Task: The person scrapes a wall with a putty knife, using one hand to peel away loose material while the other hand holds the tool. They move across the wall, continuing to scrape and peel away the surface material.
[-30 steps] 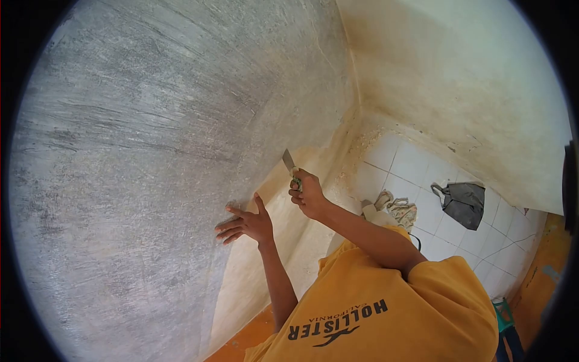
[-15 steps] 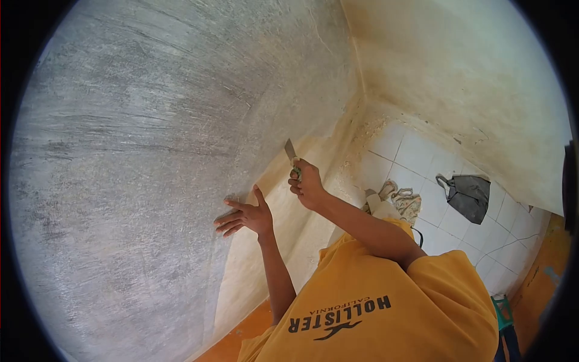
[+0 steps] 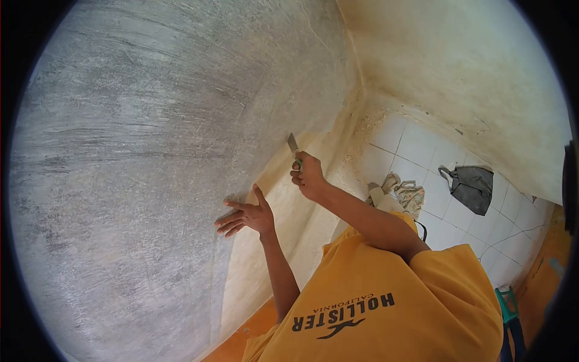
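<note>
My right hand (image 3: 309,175) is closed round the handle of a scraper (image 3: 293,143), its metal blade pointing up at the edge of the grey, rough-textured covering on the wall (image 3: 151,157). Below that edge a smooth cream strip of wall (image 3: 283,193) shows. Lower and to the left, my left hand (image 3: 250,216) lies against the wall with its fingers spread, holding nothing, partly over the border between grey and cream. Whether the blade touches the wall cannot be told.
A second, yellowish wall (image 3: 458,72) meets the grey one at a corner on the right. On the white tiled floor (image 3: 416,142) lie a dark grey bag (image 3: 471,188) and a patterned cloth (image 3: 410,198). A green object (image 3: 506,303) stands at lower right.
My right hand and the scraper have shifted slightly up along the edge of the grey covering. My left hand has stayed in place. The view has moved a little, shifting the floor items.
</note>
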The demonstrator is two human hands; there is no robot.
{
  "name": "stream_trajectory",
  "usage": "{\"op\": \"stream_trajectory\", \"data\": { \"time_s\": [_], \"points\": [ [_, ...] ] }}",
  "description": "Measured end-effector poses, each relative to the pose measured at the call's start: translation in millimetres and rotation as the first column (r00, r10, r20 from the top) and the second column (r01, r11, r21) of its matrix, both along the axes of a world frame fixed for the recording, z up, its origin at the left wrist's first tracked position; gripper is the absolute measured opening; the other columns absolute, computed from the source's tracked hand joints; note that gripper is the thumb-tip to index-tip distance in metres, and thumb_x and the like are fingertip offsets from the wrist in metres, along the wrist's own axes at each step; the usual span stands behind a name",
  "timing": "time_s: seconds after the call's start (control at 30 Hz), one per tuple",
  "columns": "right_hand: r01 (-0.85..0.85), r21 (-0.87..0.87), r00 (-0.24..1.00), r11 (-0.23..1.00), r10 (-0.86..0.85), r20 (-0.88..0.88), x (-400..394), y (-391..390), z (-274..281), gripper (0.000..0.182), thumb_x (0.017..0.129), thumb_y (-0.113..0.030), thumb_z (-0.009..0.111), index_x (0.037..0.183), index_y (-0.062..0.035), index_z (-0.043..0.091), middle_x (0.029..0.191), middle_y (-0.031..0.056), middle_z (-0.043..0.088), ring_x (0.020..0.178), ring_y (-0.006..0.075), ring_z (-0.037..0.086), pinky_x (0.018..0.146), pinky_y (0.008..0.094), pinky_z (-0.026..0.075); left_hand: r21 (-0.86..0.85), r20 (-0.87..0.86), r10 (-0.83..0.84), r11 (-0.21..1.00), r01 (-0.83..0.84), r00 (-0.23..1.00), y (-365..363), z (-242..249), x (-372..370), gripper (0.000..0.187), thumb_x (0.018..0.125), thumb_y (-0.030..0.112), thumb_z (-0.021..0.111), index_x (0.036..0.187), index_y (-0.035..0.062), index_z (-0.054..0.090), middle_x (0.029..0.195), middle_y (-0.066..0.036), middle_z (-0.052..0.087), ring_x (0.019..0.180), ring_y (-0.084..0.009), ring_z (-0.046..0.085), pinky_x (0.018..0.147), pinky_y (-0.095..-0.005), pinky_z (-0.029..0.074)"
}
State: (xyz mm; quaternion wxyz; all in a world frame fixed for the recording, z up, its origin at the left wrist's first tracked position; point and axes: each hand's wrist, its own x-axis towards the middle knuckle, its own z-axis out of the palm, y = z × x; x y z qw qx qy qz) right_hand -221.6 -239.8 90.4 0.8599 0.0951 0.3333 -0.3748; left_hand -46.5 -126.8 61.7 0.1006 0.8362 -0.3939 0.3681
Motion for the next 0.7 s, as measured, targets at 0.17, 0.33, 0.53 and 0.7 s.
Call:
{"op": "stream_trajectory", "data": {
  "time_s": [0.17, 0.33, 0.53, 0.7],
  "points": [
    [0.007, 0.032, 1.0, 0.999, -0.006, -0.028, 4, -8, -23, 0.013, 0.098, -0.02, 0.053, 0.088, -0.0138, 0.046, 0.072, 0.001, 0.045, 0.048, 0.0088, 0.034, 0.041, 0.0259, 0.025, -0.005, -0.01, -0.021, 1.0, 0.021, 1.0, 5, -1, 0, 0.121, 0.089, 0.074, 0.06, 0.164, 0.0157, -0.015, 0.146, -0.048, -0.038, 0.131, -0.0692, -0.04, 0.091, -0.0891, -0.013],
    [-0.065, -0.016, 0.995, 0.998, 0.066, 0.07, -5, 7, 9, 0.017, 0.102, -0.022, 0.054, 0.088, -0.0154, 0.047, 0.068, -0.0019, 0.044, 0.046, 0.0072, 0.032, 0.039, 0.025, 0.024, 0.016, -0.003, 0.01, 1.0, -0.01, 1.0, 3, -5, 4, 0.122, 0.089, 0.079, 0.055, 0.163, 0.0135, -0.016, 0.146, -0.048, -0.038, 0.13, -0.0706, -0.039, 0.087, -0.0912, -0.01],
    [-0.08, -0.062, 0.997, 0.995, 0.079, -0.01, -7, 15, 8, 0.012, 0.104, -0.023, 0.054, 0.095, -0.015, 0.052, 0.066, -0.0039, 0.042, 0.047, 0.0057, 0.032, 0.04, 0.0241, 0.024, 0.012, 0.014, -0.007, 1.0, 0.007, 1.0, 2, -4, 2, 0.122, 0.09, 0.075, 0.059, 0.163, 0.0137, -0.017, 0.145, -0.049, -0.038, 0.131, -0.0691, -0.039, 0.091, -0.0891, -0.013],
    [-0.068, -0.078, 0.998, 0.995, 0.067, -0.02, 2, 19, 14, 0.009, 0.104, -0.023, 0.053, 0.098, -0.0154, 0.051, 0.07, -0.0028, 0.044, 0.048, 0.006, 0.032, 0.04, 0.0229, 0.024, 0.036, 0.028, 0.017, 0.999, -0.018, 0.999, 5, -4, 3, 0.122, 0.089, 0.077, 0.057, 0.163, 0.0139, -0.016, 0.146, -0.049, -0.036, 0.132, -0.0693, -0.038, 0.092, -0.0888, -0.012]
  ]
}}
